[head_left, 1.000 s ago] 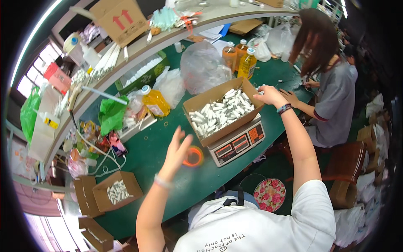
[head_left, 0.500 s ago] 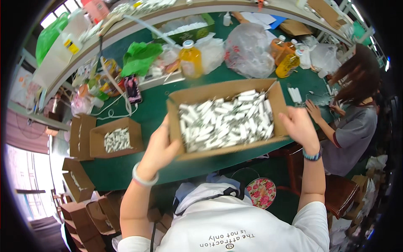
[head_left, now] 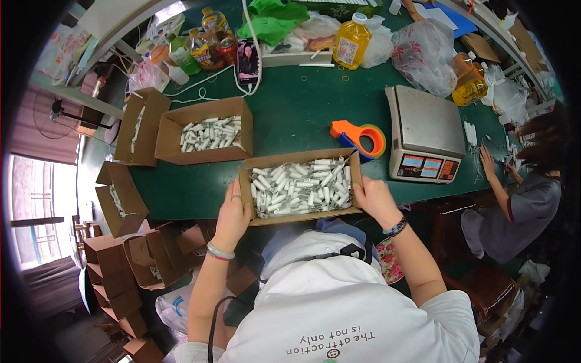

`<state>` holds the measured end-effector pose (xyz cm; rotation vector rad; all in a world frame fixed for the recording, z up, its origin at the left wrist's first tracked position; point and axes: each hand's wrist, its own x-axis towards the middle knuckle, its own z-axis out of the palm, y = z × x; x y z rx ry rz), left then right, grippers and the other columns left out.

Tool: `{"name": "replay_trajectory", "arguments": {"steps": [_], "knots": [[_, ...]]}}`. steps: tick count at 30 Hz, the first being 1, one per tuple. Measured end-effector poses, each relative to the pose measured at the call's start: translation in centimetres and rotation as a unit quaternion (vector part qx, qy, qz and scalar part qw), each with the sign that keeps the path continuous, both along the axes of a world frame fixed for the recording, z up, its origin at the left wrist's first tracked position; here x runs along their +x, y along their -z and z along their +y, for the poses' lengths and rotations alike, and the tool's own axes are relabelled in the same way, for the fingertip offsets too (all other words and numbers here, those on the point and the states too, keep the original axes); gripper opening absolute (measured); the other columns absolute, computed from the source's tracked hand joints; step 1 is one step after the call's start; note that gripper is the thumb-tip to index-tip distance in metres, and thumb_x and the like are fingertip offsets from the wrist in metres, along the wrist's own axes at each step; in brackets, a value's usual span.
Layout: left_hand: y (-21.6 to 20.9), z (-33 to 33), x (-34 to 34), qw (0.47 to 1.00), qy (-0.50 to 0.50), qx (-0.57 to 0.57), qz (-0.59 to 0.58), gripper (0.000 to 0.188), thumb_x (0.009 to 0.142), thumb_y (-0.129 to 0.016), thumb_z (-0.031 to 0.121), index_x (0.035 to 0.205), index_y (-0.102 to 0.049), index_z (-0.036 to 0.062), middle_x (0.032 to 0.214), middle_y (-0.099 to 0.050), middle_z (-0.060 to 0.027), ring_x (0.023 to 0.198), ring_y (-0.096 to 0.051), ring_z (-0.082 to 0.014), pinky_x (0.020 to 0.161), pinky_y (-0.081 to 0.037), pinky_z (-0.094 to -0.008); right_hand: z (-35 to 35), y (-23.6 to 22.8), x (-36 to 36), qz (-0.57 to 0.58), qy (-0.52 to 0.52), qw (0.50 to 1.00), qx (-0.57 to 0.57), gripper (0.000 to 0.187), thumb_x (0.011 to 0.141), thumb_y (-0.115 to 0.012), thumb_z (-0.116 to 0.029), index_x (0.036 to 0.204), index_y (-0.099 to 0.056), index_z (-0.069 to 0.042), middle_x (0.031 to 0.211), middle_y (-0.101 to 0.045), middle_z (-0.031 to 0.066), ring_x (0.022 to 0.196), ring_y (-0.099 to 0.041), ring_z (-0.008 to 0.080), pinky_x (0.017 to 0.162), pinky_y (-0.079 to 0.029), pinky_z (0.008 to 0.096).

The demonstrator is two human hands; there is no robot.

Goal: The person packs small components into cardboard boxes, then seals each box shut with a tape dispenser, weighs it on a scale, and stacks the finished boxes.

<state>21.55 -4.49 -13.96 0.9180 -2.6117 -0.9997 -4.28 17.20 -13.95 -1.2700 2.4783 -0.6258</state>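
Between my two hands is an open cardboard box point(head_left: 284, 160), at the front edge of the green table. Many small white cylinders point(head_left: 302, 186) with thin wire-like ends fill it in a loose heap. My left hand point(head_left: 233, 213) grips the box's left end, and my right hand point(head_left: 377, 198) grips its right end, thumb near the rim. Whether the box's underside rests on the table is hidden. Just beyond its far right corner lies an orange and blue tape dispenser point(head_left: 363, 138). Another cardboard box point(head_left: 172, 148), partly filled with similar white cylinders, stands to the far left.
A weighing scale point(head_left: 426, 124) stands on the right. More cardboard boxes point(head_left: 145, 130) crowd the left edge and the floor. A phone point(head_left: 247, 60), bottles point(head_left: 352, 43) and plastic bags point(head_left: 423, 54) line the back. A co-worker point(head_left: 525, 212) sits at the right.
The box has come down and nearer to my body, still in both hands. My view has swung right; the scale and tape dispenser, previously hidden behind the box, now show.
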Motion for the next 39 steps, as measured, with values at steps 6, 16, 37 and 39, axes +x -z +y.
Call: {"name": "replay_trajectory", "arguments": {"steps": [6, 16, 37, 39], "knots": [[-3.1, 0.9, -4.1, 0.977, 0.181, -0.055, -0.097, 0.067, 0.075, -0.066, 0.015, 0.13, -0.035, -0.0059, 0.131, -0.037, -0.0259, 0.122, -0.038, -0.0371, 0.099, -0.035, -0.0376, -3.9, -2.9, 2.1, 0.023, -0.139, 0.988, -0.066, 0.038, 0.075, -0.065, -0.016, 0.104, -0.053, 0.004, 0.103, -0.056, 0.0193, 0.094, -0.056, 0.0315, 0.076, -0.048, 0.0382], [4.9, 1.0, -7.6, 0.905, 0.336, -0.161, -0.208, 0.092, 0.077, -0.05, 0.062, 0.141, -0.016, 0.0056, 0.143, -0.002, -0.0305, 0.135, -0.004, -0.0408, 0.106, -0.007, -0.0546, -5.3, 5.2, 3.2, 0.045, -0.175, 0.962, 0.204, 0.074, 0.085, -0.052, -0.036, 0.14, -0.015, -0.005, 0.146, -0.007, 0.0194, 0.136, -0.007, 0.0325, 0.104, -0.016, 0.0583], [3.1, -1.7, -5.5, 0.909, 0.379, -0.029, -0.169, 0.012, 0.071, -0.058, 0.014, 0.073, -0.059, 0.0015, 0.077, -0.059, -0.02, 0.074, -0.058, -0.0364, 0.067, -0.047, -0.0439, -3.1, -0.1, 1.4, 0.03, -0.161, 0.979, 0.125, 0.011, 0.071, -0.049, 0.002, 0.079, -0.056, 0.004, 0.08, -0.059, 0.0219, 0.079, -0.061, 0.0353, 0.067, -0.052, 0.0393], [1.9, -1.9, -4.7, 0.911, 0.383, -0.043, -0.144, 0.01, 0.069, -0.057, 0.013, 0.073, -0.061, 0.0047, 0.075, -0.058, -0.0182, 0.074, -0.058, -0.0347, 0.068, -0.047, -0.0426, -4.4, 1.0, 1.0, 0.277, -0.196, 0.937, 0.083, 0.011, 0.068, -0.053, -0.006, 0.076, -0.058, -0.002, 0.082, -0.057, 0.0165, 0.078, -0.057, 0.0269, 0.074, -0.048, 0.0367]]}}
